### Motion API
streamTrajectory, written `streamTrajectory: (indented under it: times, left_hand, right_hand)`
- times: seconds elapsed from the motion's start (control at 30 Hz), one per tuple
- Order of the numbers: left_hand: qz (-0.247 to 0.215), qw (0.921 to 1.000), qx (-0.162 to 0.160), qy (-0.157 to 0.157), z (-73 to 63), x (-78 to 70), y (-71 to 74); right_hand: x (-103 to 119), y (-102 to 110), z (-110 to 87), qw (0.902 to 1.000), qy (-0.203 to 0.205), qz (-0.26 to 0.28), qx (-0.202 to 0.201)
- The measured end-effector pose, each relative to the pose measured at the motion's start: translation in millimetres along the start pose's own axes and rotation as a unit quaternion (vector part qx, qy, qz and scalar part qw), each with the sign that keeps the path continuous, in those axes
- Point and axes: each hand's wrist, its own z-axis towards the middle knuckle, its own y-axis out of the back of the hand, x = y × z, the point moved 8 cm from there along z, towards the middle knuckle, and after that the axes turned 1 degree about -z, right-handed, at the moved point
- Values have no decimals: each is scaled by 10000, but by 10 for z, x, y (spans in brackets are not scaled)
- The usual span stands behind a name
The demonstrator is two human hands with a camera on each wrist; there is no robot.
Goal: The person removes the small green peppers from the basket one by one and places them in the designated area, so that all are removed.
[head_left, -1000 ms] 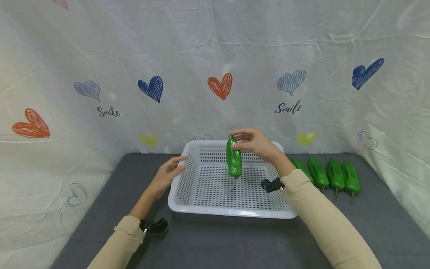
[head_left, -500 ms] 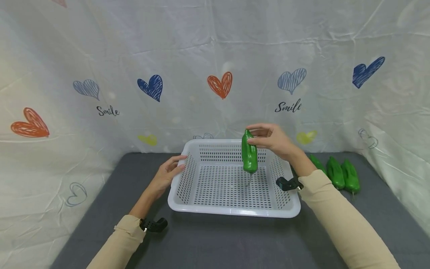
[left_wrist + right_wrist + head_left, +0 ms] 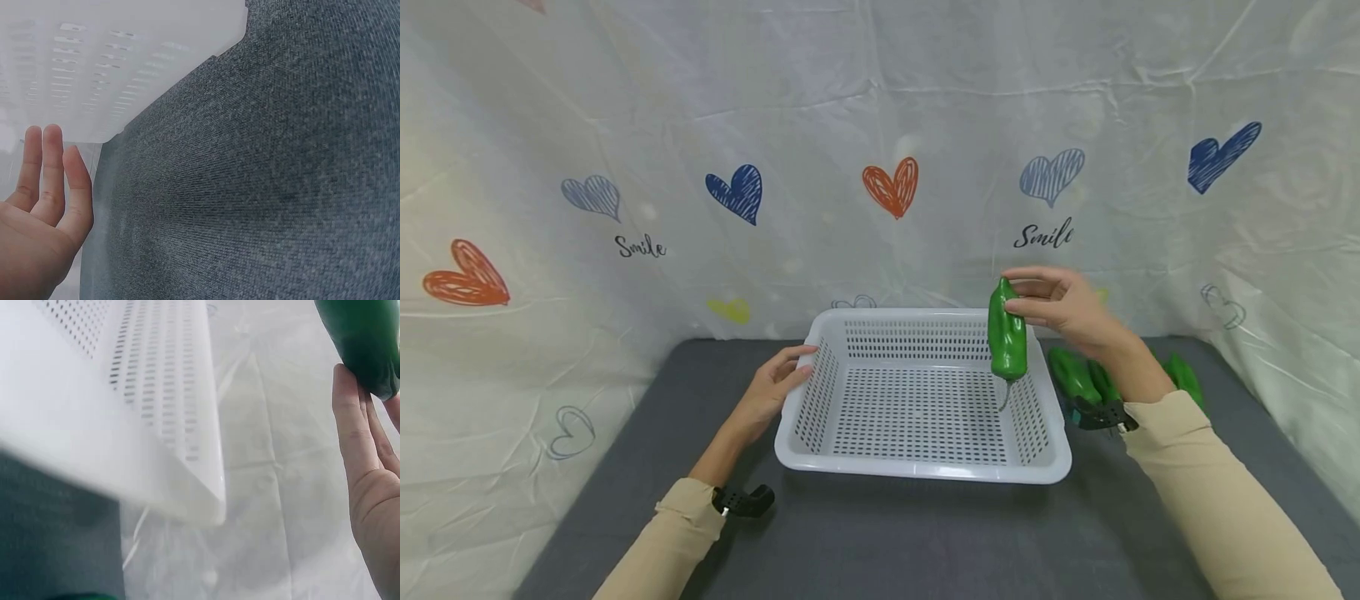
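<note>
My right hand pinches a glossy green pepper between thumb and fingers near its pointed end. The pepper hangs upright with its thin stem downward, overlapping the right side wall of a white perforated plastic basket in the head view. In the right wrist view the pepper shows only partly, at the top right corner. On the other side, my left hand touches the basket's left rim. Relaxed, nearly straight fingers lie by the basket's outer wall in the left wrist view.
More green peppers lie on the dark grey table right of the basket, partly hidden behind the right forearm; one pepper shows beyond it. A pale curtain printed with hearts hangs behind the table.
My right hand has carried the pepper rightward and slightly up, from over the basket's middle to its right side. The left hand and the basket have stayed in place.
</note>
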Motion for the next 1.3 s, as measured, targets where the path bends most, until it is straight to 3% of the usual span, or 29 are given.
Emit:
streamTrajectory:
  times: [0.27, 0.73, 1.03, 1.3]
  left_hand:
    - [57, 9999, 8, -94, 3, -16, -5]
    - [-7, 9999, 67, -81, -3, -8, -11]
    - [-42, 9999, 67, -73, -3, -14, -14]
    - [-18, 9999, 75, -86, -5, -21, -17]
  right_hand:
    - [20, 337, -250, 9994, -36, 52, -329]
    - [-130, 832, -616, 9904, -560, -981, -803]
    - [-166, 1173, -851, 9931, -541, -572, -867]
    - [-288, 1408, -1081, 9903, -615, -848, -909]
